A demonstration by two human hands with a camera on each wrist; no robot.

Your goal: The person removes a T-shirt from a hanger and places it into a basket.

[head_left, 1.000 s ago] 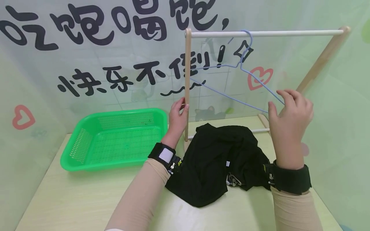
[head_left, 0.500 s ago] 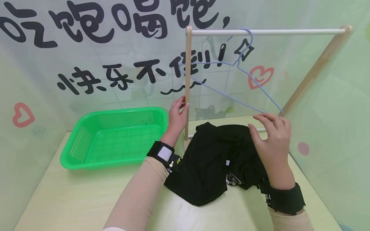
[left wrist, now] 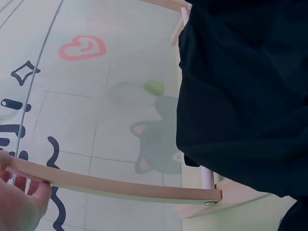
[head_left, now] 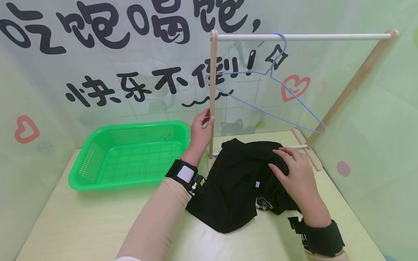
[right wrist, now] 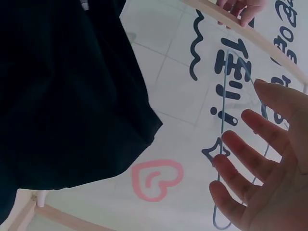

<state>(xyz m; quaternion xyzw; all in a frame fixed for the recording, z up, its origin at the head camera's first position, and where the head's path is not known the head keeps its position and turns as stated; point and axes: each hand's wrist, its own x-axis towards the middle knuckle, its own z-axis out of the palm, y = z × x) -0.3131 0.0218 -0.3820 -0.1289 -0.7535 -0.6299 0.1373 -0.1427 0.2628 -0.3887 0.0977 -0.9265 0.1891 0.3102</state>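
My left hand [head_left: 200,130] grips the left wooden upright [head_left: 213,98] of a clothes rack; in the left wrist view thumb and fingers lie on both sides of that upright [left wrist: 130,188]. A blue wire hanger [head_left: 270,69] hangs by its hook from the white top rail [head_left: 326,37], tilted down to the right. My right hand [head_left: 298,177] is over the right part of a crumpled black garment [head_left: 228,195], below the hanger. In the right wrist view the fingers of this hand [right wrist: 269,159] are spread and relaxed, holding nothing.
A green plastic basket [head_left: 143,163] stands left of the rack on the pale tabletop [head_left: 107,224]. The garment lies over part of the rack's lower rail [head_left: 298,146] and has a small white tag [head_left: 257,184]. Printed walls rise behind and at both sides.
My right hand has moved away from the hanger's right end, down and left to over the black garment. The hanger swings slightly on the rail. My left hand stays on the upright.
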